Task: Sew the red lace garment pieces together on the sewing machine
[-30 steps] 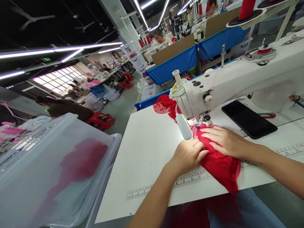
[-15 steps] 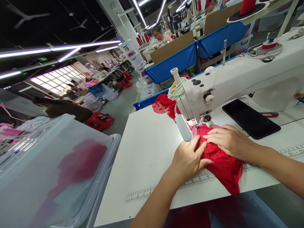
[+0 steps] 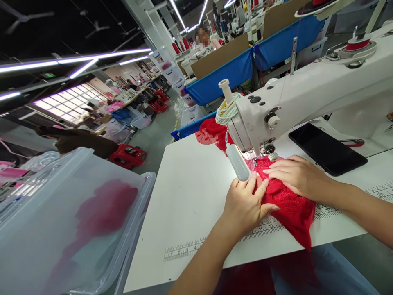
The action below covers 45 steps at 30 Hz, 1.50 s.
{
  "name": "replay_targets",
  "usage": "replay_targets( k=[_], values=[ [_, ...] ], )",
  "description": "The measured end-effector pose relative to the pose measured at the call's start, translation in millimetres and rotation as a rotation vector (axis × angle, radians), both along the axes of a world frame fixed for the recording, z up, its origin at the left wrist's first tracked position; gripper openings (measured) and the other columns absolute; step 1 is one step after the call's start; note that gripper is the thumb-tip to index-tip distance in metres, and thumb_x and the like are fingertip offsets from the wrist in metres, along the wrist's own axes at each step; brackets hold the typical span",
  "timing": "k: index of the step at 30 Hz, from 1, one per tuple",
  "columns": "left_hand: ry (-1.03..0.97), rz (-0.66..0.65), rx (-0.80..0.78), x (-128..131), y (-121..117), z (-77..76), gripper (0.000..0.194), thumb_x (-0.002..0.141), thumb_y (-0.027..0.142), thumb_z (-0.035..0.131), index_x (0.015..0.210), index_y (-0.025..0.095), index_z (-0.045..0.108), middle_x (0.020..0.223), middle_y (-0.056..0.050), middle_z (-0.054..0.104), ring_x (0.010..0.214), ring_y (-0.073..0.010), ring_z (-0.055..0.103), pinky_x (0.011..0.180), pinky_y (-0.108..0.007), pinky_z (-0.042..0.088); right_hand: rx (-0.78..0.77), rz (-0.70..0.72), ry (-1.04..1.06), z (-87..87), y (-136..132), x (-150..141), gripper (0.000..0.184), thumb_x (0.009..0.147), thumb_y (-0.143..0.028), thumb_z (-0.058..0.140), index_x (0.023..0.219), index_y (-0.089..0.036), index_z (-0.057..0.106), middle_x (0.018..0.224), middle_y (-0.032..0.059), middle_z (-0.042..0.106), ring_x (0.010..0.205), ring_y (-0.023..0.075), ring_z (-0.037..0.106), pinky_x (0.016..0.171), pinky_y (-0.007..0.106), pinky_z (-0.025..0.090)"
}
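Observation:
A piece of red lace fabric (image 3: 288, 207) lies on the white sewing table (image 3: 190, 196) under the needle of a white sewing machine (image 3: 307, 98). My left hand (image 3: 247, 203) rests on the fabric's left edge, fingers stretched toward the needle beside the machine's small lamp (image 3: 238, 162). Over the fabric just right of the presser foot lies my right hand (image 3: 296, 174), flat, fingers together and pointing left. More of the red fabric (image 3: 211, 133) bunches behind the machine head, and part of it hangs over the table's front edge.
A black phone (image 3: 327, 148) lies on the machine bed at the right. A clear plastic bin (image 3: 70, 221) with red fabric inside stands at the left. Printed rulers run along the table front. Other people work at stations with blue cloth aprons behind.
My left hand has opened from a loose fist to stretched fingers and slid forward toward the needle. The right hand moved slightly forward with the fabric.

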<state>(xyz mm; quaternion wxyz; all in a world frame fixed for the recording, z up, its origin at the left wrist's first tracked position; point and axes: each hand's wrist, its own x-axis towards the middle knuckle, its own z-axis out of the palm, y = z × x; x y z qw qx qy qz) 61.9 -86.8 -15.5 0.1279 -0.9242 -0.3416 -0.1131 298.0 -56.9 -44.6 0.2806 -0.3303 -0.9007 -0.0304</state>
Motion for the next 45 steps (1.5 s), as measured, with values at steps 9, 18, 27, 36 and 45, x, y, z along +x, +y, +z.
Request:
replay_targets(
  k=[9, 18, 27, 36, 45],
  values=[
    [0.041, 0.054, 0.015, -0.5, 5.5, -2.0, 0.062, 0.099, 0.063, 0.038, 0.14, 0.02, 0.059, 0.137, -0.016, 0.063, 0.094, -0.0255, 0.061, 0.082, -0.039, 0.047, -0.023, -0.006, -0.052, 9.6, 7.6, -0.5, 0.045, 0.08, 0.001, 0.044, 0.111, -0.019, 0.069, 0.11, 0.0066, 0.077, 0.108, 0.0226, 0.067, 0.085, 0.037, 0.047],
    [0.013, 0.046, -0.011, -3.5, 14.5, -3.0, 0.057, 0.1, 0.057, 0.045, 0.14, 0.019, 0.058, 0.133, -0.017, 0.063, 0.101, -0.0282, 0.059, 0.085, -0.042, 0.049, -0.034, 0.014, -0.038, 9.5, 14.7, -0.9, 0.046, 0.086, -0.004, 0.042, 0.12, -0.02, 0.069, 0.118, 0.0083, 0.075, 0.109, 0.0232, 0.067, 0.087, 0.04, 0.05],
    [-0.041, -0.145, -0.19, -1.2, 16.5, 7.3, 0.062, 0.104, 0.057, 0.022, 0.09, 0.015, 0.065, 0.083, -0.008, 0.06, 0.071, -0.0193, 0.055, 0.066, -0.033, 0.046, -0.02, 0.18, 0.015, 7.7, 4.5, 5.6, 0.045, 0.084, 0.004, 0.036, 0.098, -0.021, 0.071, 0.111, 0.0054, 0.076, 0.107, 0.0191, 0.066, 0.09, 0.038, 0.046],
    [-0.018, -0.066, -0.144, 3.3, 8.5, 5.5, 0.061, 0.103, 0.057, 0.032, 0.127, 0.008, 0.06, 0.101, -0.015, 0.066, 0.079, -0.0223, 0.061, 0.067, -0.035, 0.052, 0.019, 0.161, 0.033, 3.3, 5.4, 5.7, 0.043, 0.082, 0.002, 0.039, 0.097, -0.021, 0.073, 0.105, 0.0055, 0.077, 0.098, 0.0174, 0.069, 0.086, 0.037, 0.048],
    [0.002, -0.053, -0.048, 1.6, 1.1, 5.1, 0.063, 0.101, 0.058, 0.037, 0.132, 0.009, 0.063, 0.129, -0.022, 0.065, 0.093, -0.0277, 0.063, 0.072, -0.037, 0.052, 0.065, 0.143, 0.047, 1.7, 6.9, 5.9, 0.041, 0.078, 0.004, 0.04, 0.092, -0.019, 0.07, 0.1, 0.005, 0.078, 0.093, 0.0166, 0.071, 0.084, 0.034, 0.047]
  ],
)
